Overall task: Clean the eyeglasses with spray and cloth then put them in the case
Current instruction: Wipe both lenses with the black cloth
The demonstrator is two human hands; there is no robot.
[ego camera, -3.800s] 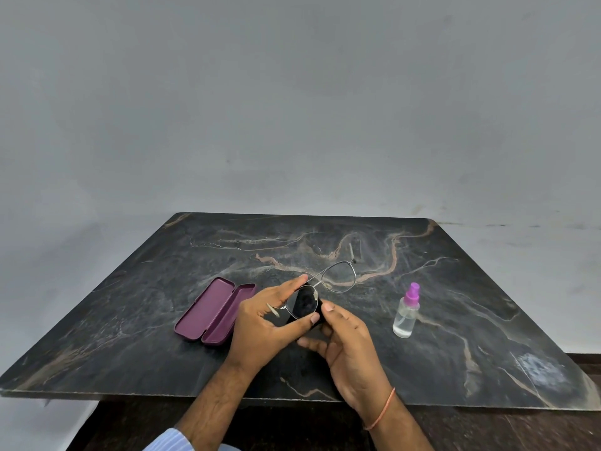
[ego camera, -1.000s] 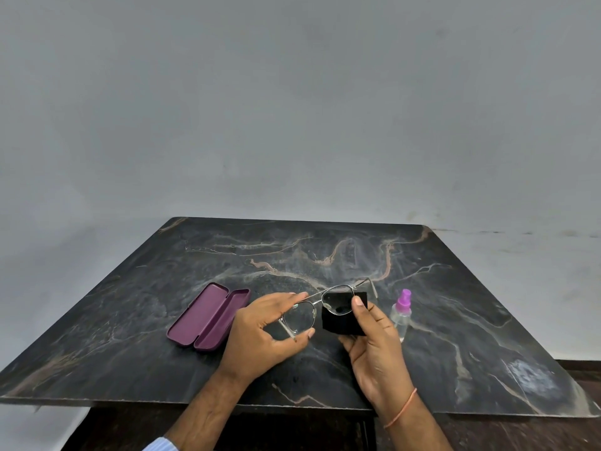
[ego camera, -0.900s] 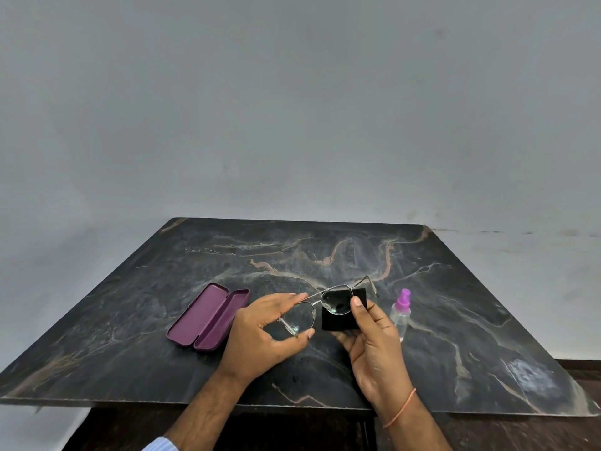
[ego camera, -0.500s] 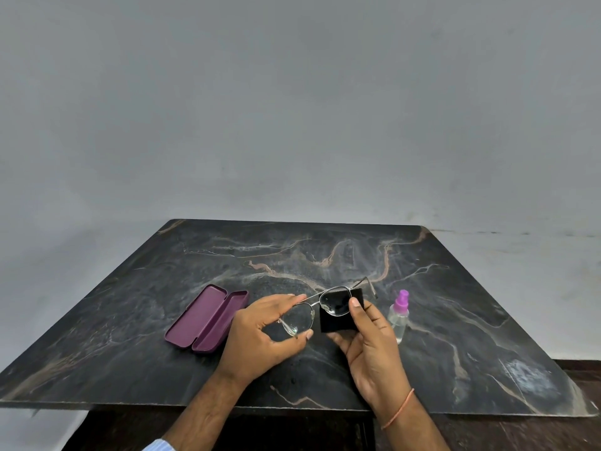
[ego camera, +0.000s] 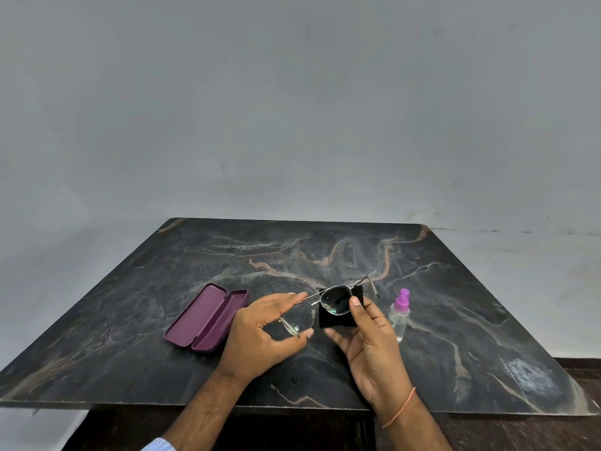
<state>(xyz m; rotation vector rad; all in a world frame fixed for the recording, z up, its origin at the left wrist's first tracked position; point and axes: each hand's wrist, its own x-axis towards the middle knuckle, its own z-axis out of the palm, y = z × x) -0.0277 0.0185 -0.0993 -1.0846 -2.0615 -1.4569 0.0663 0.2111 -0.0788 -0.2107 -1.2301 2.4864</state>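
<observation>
The glasses (ego camera: 328, 305) are held up just above the table (ego camera: 487, 336), between the open case (ego camera: 206, 319) on their left and the spray bottle (ego camera: 399, 315) on their right. The left hand (ego camera: 260, 333) pinches the rim of the lens nearer the case, forefinger on top and thumb below. The right hand (ego camera: 370, 340) has the black cloth (ego camera: 341, 312) clamped around the other lens, thumb pressed on its front face and the other fingers behind the cloth. A few seconds ago the cloth covered the lens nearer the case; since then it has moved across to the lens nearer the bottle, and over the last second the thumb has only shifted slightly on that glass. That suggests one lens is done and the second is being rubbed, so the wiping looks close to finished. The case, beside the glasses, lies open and waiting, and the bottle stands upright and untouched.
</observation>
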